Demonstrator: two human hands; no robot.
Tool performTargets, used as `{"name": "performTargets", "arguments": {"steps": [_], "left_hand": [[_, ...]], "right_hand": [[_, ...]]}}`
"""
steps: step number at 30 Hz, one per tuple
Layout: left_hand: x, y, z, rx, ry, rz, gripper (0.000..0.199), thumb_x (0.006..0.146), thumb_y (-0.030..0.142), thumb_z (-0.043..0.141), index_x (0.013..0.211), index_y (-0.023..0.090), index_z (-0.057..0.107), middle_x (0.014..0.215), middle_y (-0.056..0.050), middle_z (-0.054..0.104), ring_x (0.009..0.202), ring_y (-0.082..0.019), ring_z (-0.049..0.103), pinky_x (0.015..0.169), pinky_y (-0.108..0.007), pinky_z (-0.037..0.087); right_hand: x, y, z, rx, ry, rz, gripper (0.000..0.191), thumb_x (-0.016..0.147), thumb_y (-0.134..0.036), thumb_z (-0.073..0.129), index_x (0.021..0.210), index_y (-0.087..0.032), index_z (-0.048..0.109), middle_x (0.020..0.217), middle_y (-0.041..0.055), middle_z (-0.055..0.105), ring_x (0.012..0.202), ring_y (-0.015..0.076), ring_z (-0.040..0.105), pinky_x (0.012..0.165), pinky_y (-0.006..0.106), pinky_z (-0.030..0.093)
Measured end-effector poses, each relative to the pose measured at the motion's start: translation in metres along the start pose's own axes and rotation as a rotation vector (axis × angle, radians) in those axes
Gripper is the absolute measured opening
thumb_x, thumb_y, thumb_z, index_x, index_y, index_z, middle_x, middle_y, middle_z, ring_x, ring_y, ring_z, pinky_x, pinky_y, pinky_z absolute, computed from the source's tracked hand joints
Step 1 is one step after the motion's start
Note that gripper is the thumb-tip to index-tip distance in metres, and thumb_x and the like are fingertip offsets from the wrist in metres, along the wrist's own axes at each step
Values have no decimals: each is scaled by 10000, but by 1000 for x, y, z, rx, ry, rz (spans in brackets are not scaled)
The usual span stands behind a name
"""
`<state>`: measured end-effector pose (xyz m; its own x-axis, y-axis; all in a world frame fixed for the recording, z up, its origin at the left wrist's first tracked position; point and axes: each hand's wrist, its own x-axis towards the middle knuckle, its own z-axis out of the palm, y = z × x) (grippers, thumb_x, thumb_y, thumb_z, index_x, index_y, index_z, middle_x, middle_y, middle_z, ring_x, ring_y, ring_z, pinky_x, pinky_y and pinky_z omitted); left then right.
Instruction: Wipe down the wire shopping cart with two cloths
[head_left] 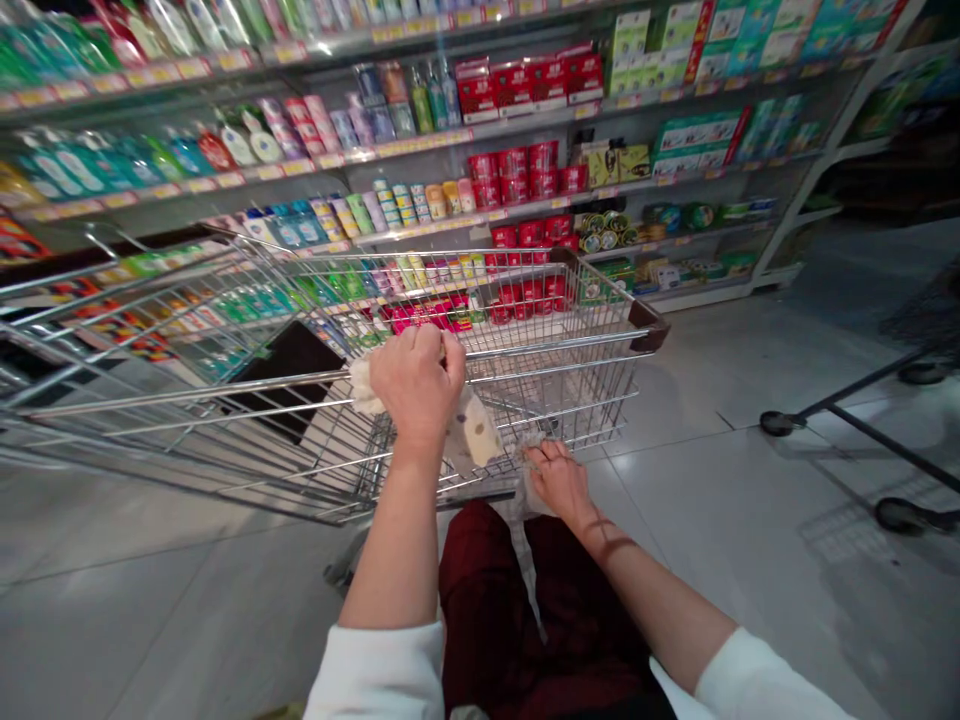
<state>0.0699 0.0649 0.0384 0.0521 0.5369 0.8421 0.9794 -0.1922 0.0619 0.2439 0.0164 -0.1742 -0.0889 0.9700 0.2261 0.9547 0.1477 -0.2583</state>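
Observation:
My left hand (417, 385) is closed around a cream spotted cloth (478, 428), at the side of the wire shopping cart (559, 347). Part of the cloth sticks out left of the fist, and the rest hangs below it. Lower and to the right, my right hand (559, 487) has its fingers closed on a greyish cloth (524, 555), whose long thin end dangles over my dark red trousers. That hand is close to the cart's lower wires; whether it touches them I cannot tell. A dark flat panel (289, 375) shows through the wires on the left.
Shelves (420, 145) beyond the cart hold bottles, red tubs (514, 175) and boxes. A dark wheeled frame (832, 400) stands on the grey tiled floor (697, 500) at the right. Brown corner guards (649, 328) cap the cart's rim.

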Motion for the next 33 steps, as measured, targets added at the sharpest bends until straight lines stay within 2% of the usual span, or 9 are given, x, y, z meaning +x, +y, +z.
{"name": "performTargets", "arguments": {"steps": [3, 6, 9, 12, 16, 21, 25, 30, 33], "left_hand": [[-1, -1, 2, 7, 48, 18, 267, 942, 311, 405, 707, 217, 490, 704, -40, 537, 727, -202, 460, 678, -363, 217], [-1, -1, 3, -20, 61, 20, 265, 940, 306, 409, 702, 216, 484, 695, -38, 531, 724, -200, 457, 677, -362, 216], [-1, -1, 4, -32, 55, 19, 271, 941, 305, 405, 699, 215, 486, 696, -42, 539, 724, -201, 457, 676, -365, 214], [-1, -1, 3, -26, 64, 18, 268, 942, 309, 411, 704, 215, 489, 701, -42, 548, 722, -201, 460, 674, -365, 213], [-1, -1, 3, -13, 92, 45, 266, 943, 306, 422, 699, 217, 480, 690, -34, 545, 711, -195, 461, 669, -362, 216], [-2, -2, 3, 20, 105, 62, 262, 942, 298, 429, 696, 219, 472, 689, -30, 547, 707, -194, 464, 668, -363, 217], [-2, -2, 4, 0, 95, 47, 258, 943, 299, 421, 707, 218, 485, 695, -34, 545, 716, -198, 462, 676, -363, 221], [-3, -1, 5, -40, 89, 32, 251, 942, 299, 417, 717, 217, 493, 709, -41, 543, 733, -204, 458, 688, -365, 223], [-2, -1, 4, -42, 82, 29, 253, 944, 303, 416, 717, 219, 491, 710, -42, 541, 740, -208, 459, 692, -367, 223]], "right_hand": [[-4, 4, 3, 12, -21, -5, 406, 851, -207, 540, 1236, -300, 625, 1131, 54, 615, 1122, 227, 508, 811, 283, 466], [-7, 5, -4, 44, -10, -11, 410, 849, -209, 536, 1234, -307, 637, 1127, 50, 618, 1098, 221, 518, 814, 284, 464], [-6, -1, -13, 78, 59, -71, 416, 875, -228, 517, 1267, -314, 629, 1119, 52, 616, 1093, 214, 516, 871, 292, 449], [0, -13, -18, 82, 115, -123, 396, 900, -243, 500, 1269, -304, 630, 1080, 61, 620, 1075, 218, 521, 856, 296, 450], [4, -24, -10, 21, 31, -74, 388, 894, -231, 514, 1260, -289, 627, 1134, 72, 627, 1067, 224, 543, 793, 290, 464], [-1, -18, 2, 3, -45, -62, 434, 884, -202, 524, 1299, -305, 595, 1171, 63, 631, 1121, 228, 542, 827, 299, 474], [-4, -14, -8, 63, -51, -71, 440, 851, -195, 560, 1266, -329, 620, 1129, 40, 639, 1098, 210, 549, 824, 280, 470], [1, -31, -25, 76, 70, -174, 330, 911, -260, 500, 1197, -294, 659, 1116, 60, 623, 1074, 209, 529, 853, 290, 456], [6, -43, -20, 9, -19, -135, 295, 927, -243, 461, 1135, -259, 671, 1117, 79, 625, 1016, 210, 555, 769, 283, 462]]}}
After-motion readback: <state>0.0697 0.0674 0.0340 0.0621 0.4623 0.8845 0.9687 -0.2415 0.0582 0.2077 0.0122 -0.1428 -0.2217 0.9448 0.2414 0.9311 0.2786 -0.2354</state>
